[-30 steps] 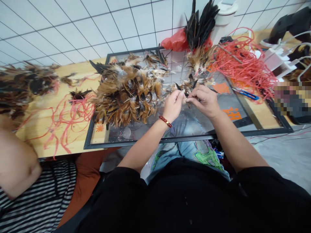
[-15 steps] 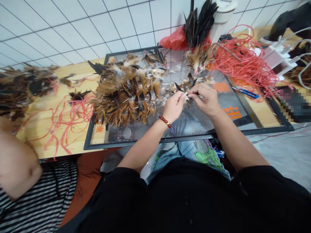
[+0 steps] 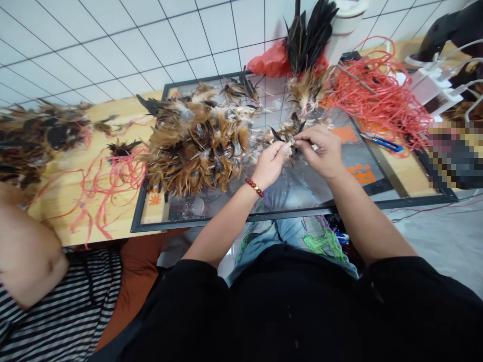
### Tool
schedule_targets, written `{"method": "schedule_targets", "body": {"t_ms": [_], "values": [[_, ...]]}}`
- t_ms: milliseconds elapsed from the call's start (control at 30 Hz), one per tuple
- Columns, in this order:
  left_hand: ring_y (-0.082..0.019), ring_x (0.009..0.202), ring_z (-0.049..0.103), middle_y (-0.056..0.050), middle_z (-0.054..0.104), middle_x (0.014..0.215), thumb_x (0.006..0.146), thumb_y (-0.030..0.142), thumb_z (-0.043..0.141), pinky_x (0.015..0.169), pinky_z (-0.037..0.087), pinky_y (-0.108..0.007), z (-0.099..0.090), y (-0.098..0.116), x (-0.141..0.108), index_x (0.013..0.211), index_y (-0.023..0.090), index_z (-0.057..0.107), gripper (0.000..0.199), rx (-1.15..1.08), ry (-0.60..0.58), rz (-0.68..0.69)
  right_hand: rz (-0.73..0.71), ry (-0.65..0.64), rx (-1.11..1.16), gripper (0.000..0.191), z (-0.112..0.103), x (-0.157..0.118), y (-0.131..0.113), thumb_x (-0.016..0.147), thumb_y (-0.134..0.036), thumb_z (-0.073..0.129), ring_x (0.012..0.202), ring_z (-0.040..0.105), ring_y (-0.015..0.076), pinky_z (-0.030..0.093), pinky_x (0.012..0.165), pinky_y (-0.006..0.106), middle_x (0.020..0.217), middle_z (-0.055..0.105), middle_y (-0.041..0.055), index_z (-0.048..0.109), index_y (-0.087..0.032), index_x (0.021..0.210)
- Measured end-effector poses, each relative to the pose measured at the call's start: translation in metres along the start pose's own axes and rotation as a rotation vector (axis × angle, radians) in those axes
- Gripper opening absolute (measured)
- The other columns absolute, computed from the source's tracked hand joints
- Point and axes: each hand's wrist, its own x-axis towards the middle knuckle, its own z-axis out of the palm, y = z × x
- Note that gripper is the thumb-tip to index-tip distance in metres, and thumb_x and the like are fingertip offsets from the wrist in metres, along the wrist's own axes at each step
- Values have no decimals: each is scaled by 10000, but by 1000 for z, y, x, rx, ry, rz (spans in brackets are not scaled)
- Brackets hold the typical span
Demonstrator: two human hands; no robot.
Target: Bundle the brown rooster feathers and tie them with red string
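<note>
Head view: left hand point(image 3: 270, 163) pinches a small pale piece point(image 3: 290, 144), too small to identify, above the glass top point(image 3: 222, 205); right hand point(image 3: 322, 152) curls close beside it, grip unclear. From the hands: feather pile point(image 3: 199, 146) at nine o'clock, red string point(image 3: 381, 100) at two, blue knife point(image 3: 384, 143) at three

I received the head view remotely: the worn camera looked forward and down from above and behind the fingers point(image 3: 306, 134), far enough back that the black shirt point(image 3: 264, 311) showed nearer than them and the tiled wall point(image 3: 181, 30) beyond.
</note>
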Motion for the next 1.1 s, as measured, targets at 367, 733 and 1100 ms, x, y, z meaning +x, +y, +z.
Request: {"method": "schedule_targets", "body": {"t_ms": [367,733,1100], "values": [[-193,934,675,-60,702,894,1014,663,363,949,520,-377,-16,-6,9,892,225,660,543,52,261,7,248,-226,-439,174,7,-6,17,897,-266,573,1088,604,357,456,946,532,1079,714,152,729,-200,937],[-229,1128,647,-108,714,1109,1059,558,327,1043,474,-421,-13,12,1,946,216,657,489,254,170,227,104,-85,-163,165,3,-3,14,957,-334,534,926,679,279,518,888,434,909,740,86,668,-244,922],[-223,891,636,-79,669,872,1060,464,391,877,486,-377,-11,10,-1,848,218,591,381,323,30,94,23,-98,84,134,4,-3,-1,833,-312,653,737,655,197,545,753,353,827,745,32,714,-233,923]]}}
